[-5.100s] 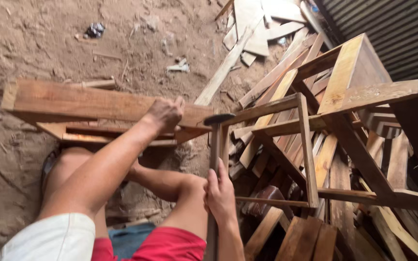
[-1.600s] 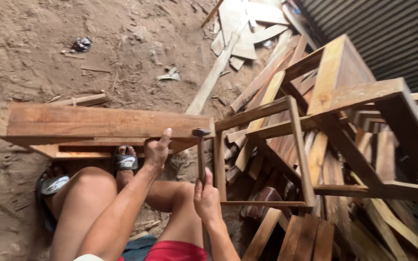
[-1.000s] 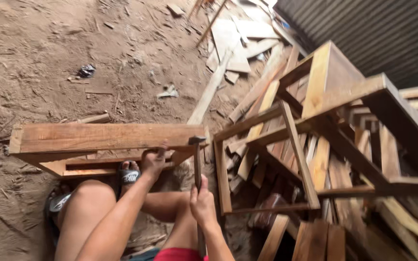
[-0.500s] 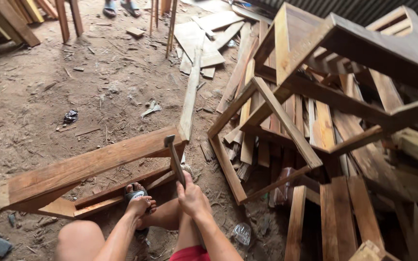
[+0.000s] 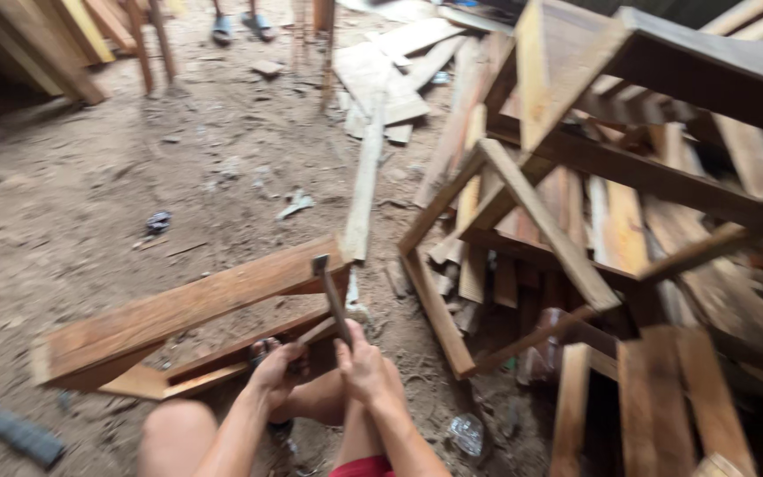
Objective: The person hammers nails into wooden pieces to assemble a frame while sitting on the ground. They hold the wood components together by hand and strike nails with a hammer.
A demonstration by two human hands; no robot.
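Both hands, left hand [image 5: 277, 371] & right hand [image 5: 366, 367], grip hammer [image 5: 332, 299] by wooden frame [image 5: 183, 314].

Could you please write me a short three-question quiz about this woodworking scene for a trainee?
1. True or false: the right hand grips the handle of the hammer.
2. Multiple choice: the hammer's head sits against A) the long plank on the ground, B) the stacked wooden frames, C) a metal bucket.
3. Fill in: the left hand rests on a thin wooden ___ beneath the plank.

Key:
1. True.
2. A.
3. Strip; what the left hand does there is too blurred to say more.
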